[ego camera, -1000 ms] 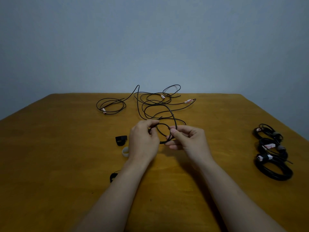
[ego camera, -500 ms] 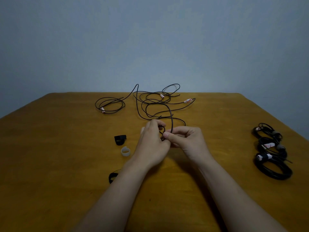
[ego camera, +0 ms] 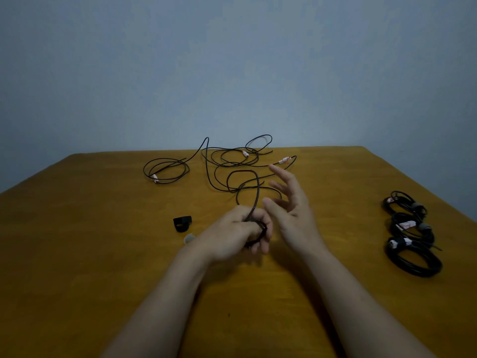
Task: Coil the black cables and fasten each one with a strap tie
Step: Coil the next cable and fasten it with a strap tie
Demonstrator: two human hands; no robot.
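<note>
My left hand (ego camera: 238, 231) grips a small coil of black cable (ego camera: 258, 229) at the middle of the wooden table (ego camera: 77, 254). From that coil the cable rises and runs back into a loose tangle of black cable (ego camera: 232, 164) at the far side. My right hand (ego camera: 289, 202) hovers just right of the coil, fingers spread, holding nothing. A black strap tie (ego camera: 182, 223) lies left of my left hand, with a pale strap tie (ego camera: 188, 238) partly hidden behind my left wrist.
Three coiled, tied black cables (ego camera: 410, 233) lie in a row by the table's right edge. A loosely looped cable (ego camera: 165, 170) lies at the far left of the tangle. A grey wall stands behind the table.
My right hand has let go of the cable and moved up and right with its fingers spread. My left hand keeps the coil and has dropped slightly toward me.
</note>
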